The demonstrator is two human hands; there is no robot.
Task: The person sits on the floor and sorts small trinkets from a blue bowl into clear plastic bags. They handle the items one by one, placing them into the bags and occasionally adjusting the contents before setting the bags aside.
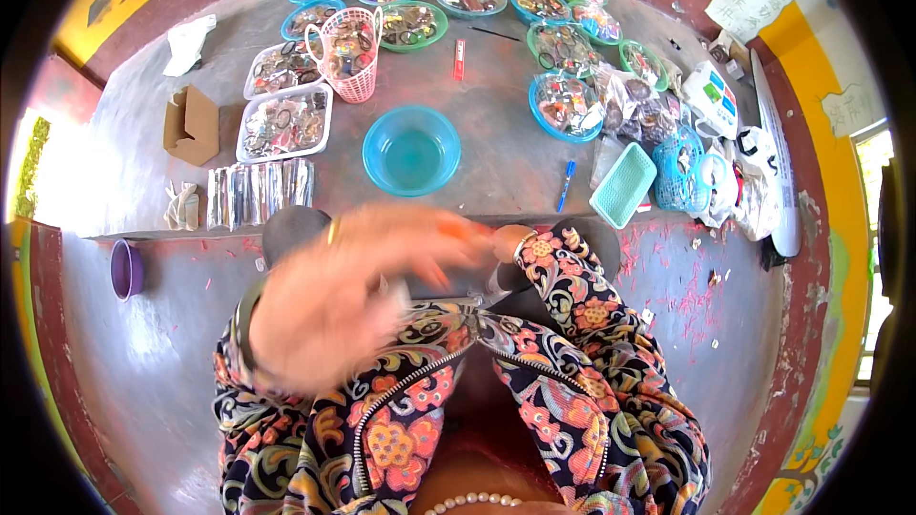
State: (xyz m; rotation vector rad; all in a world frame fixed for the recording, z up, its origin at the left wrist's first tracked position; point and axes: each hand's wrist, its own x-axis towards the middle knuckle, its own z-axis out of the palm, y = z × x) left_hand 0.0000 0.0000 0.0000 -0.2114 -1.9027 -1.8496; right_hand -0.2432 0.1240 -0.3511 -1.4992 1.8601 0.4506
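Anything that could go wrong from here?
1. The mint-green basket sits at the front edge of the table; a stray sleeve might tip it off.
2. The silvery packets lie near that edge too, so a knock could drop some.
3. The blurred left hand partly hides the right hand; their grip could be misread.

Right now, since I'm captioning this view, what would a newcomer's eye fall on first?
Probably the large, blurred left hand, in the foreground left of centre. Next might come the turquoise basin beyond it on the grey surface, then the pink basket farther back, left of the basin.
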